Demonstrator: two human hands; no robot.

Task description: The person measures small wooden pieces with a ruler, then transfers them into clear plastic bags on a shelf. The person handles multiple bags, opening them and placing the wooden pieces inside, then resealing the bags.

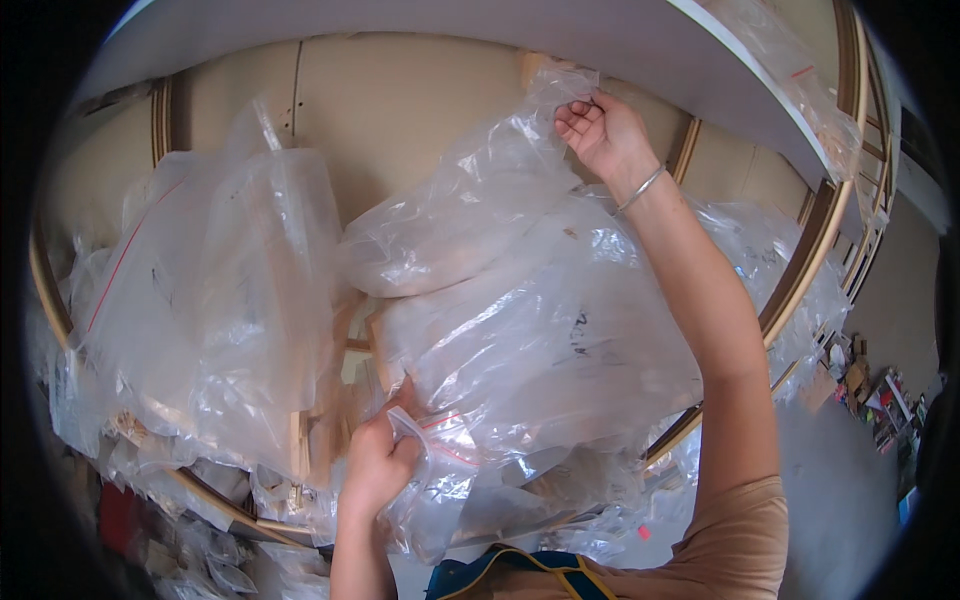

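Note:
My left hand [380, 455] is closed on the corner of a small transparent zip bag [445, 465] with red seal lines. Farther off, my right hand [598, 130] reaches up under the shelf above, its curled fingers gripping the upper end of a long transparent plastic bag [470, 200]. That bag slants down to the left. Between my arms lies a big transparent bag [540, 330] with dark handwriting on it; its contents are hard to make out.
Another large bag with a red seal line [210, 300] stands at the left, beside upright wooden strips [300, 445]. A pale shelf board [400, 20] overhangs the top. A curved wooden rack post [815, 240] rises at the right. Piled items [885, 400] lie on the floor beyond.

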